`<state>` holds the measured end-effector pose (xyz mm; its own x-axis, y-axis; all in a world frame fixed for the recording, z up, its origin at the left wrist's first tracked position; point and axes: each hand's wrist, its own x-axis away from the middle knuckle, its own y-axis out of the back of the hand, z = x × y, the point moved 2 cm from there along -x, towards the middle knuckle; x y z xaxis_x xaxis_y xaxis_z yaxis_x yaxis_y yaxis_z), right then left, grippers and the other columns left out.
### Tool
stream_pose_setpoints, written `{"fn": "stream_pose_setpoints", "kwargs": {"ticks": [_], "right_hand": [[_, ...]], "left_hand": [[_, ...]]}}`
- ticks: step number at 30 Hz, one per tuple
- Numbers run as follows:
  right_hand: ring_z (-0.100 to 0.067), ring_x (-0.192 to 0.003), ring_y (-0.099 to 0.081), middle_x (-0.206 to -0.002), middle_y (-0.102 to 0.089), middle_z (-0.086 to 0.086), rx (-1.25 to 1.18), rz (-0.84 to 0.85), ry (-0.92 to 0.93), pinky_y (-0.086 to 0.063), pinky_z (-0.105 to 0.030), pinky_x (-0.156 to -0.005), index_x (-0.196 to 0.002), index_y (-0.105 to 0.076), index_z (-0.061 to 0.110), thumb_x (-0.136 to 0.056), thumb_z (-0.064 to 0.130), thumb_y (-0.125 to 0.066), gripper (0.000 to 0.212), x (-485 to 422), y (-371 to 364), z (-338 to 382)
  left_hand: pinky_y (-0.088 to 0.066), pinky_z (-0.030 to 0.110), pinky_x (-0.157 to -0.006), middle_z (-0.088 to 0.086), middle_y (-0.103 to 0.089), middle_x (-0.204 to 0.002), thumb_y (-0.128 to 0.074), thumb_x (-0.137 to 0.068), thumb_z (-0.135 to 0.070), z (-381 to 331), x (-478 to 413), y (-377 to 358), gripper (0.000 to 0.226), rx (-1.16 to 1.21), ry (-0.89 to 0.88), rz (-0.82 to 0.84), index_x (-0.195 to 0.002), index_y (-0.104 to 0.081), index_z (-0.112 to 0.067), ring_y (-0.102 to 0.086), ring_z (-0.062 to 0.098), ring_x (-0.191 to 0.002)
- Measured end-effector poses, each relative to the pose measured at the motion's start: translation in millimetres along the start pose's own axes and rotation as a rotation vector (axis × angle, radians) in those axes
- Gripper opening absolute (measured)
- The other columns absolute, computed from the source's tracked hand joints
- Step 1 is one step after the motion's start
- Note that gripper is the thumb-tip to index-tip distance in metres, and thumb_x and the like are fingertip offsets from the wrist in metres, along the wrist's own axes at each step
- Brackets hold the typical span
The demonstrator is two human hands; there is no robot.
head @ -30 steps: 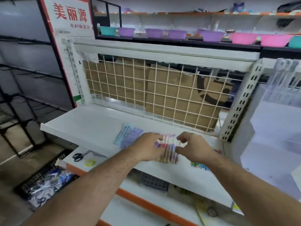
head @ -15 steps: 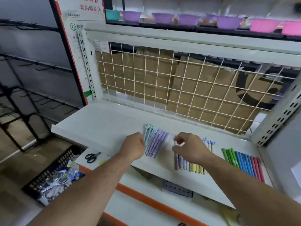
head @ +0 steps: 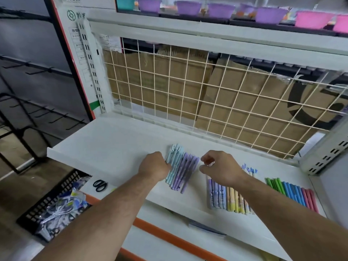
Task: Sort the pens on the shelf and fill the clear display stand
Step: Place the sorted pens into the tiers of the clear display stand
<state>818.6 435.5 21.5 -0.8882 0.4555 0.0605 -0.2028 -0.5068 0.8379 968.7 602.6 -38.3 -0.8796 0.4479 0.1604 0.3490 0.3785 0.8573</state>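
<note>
On the white shelf lie sorted rows of pens. A teal group sits beside a purple group. To their right is a row of pastel purple, blue and yellow pens, then a few small blue-topped ones, then green, blue and red pens. My left hand has curled fingers pressed against the left edge of the teal pens. My right hand hovers over the upper ends of the pastel row, fingers loosely curled, with nothing visible in it.
A white wire grid with cardboard behind it closes the back of the shelf. Black scissors lie on the lower shelf at the left. A black basket of wrappers stands on the floor. Coloured bowls line a higher shelf.
My left hand has moved left, off the pastel pens, to the left edge of the teal group. My right hand stays over the pastel row. The view has tilted down and closer.
</note>
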Motion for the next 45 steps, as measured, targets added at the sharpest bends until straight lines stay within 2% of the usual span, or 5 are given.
{"fn": "stream_pose_setpoints", "kwargs": {"ticks": [18,29,34,40,45], "right_hand": [[-0.009,-0.091,-0.062,-0.104,-0.066,0.008,-0.034,0.023,-0.017,-0.043,-0.013,-0.067,-0.111,-0.069,0.022,-0.088,0.03,-0.072,0.024,-15,-1,-6],[-0.008,-0.091,-0.062,-0.103,-0.067,0.008,-0.026,0.025,-0.01,-0.043,-0.013,-0.068,-0.112,-0.069,0.022,-0.088,0.03,-0.073,0.026,-9,6,-8],[-0.009,-0.093,-0.062,-0.102,-0.067,0.008,-0.023,0.023,-0.011,-0.045,-0.016,-0.072,-0.112,-0.07,0.021,-0.088,0.029,-0.073,0.026,-4,10,-9],[-0.011,-0.095,-0.062,-0.105,-0.068,0.006,-0.021,0.026,0.02,-0.043,-0.015,-0.072,-0.112,-0.069,0.02,-0.089,0.027,-0.072,0.025,6,12,-1],[-0.01,-0.093,-0.062,-0.103,-0.068,0.006,-0.047,0.025,0.029,-0.044,-0.016,-0.071,-0.111,-0.069,0.019,-0.088,0.027,-0.072,0.024,19,13,2]], "left_hand": [[-0.035,0.02,-0.041,-0.003,-0.059,-0.064,-0.061,-0.083,-0.025,-3,-9,4,0.018,-0.022,0.054,0.084,-0.069,-0.053,-0.017,-0.057,0.01,-0.052],[-0.047,0.027,-0.064,0.007,-0.068,-0.101,-0.052,-0.094,-0.013,-4,-7,4,0.006,-0.11,0.068,0.104,-0.088,-0.054,-0.011,-0.067,0.025,-0.092],[-0.044,0.027,-0.06,0.003,-0.059,-0.083,-0.055,-0.095,-0.018,3,-2,6,0.022,-0.048,0.07,0.096,-0.074,-0.049,-0.013,-0.058,0.022,-0.076],[-0.04,0.031,-0.068,0.01,-0.065,-0.105,-0.053,-0.093,-0.015,-1,16,12,0.015,-0.204,-0.051,-0.07,-0.108,-0.05,-0.011,-0.063,0.028,-0.092],[-0.045,0.03,-0.066,0.007,-0.065,-0.101,-0.055,-0.091,-0.017,3,22,20,0.017,-0.12,-0.036,-0.056,-0.108,-0.053,-0.014,-0.062,0.026,-0.088]]}}
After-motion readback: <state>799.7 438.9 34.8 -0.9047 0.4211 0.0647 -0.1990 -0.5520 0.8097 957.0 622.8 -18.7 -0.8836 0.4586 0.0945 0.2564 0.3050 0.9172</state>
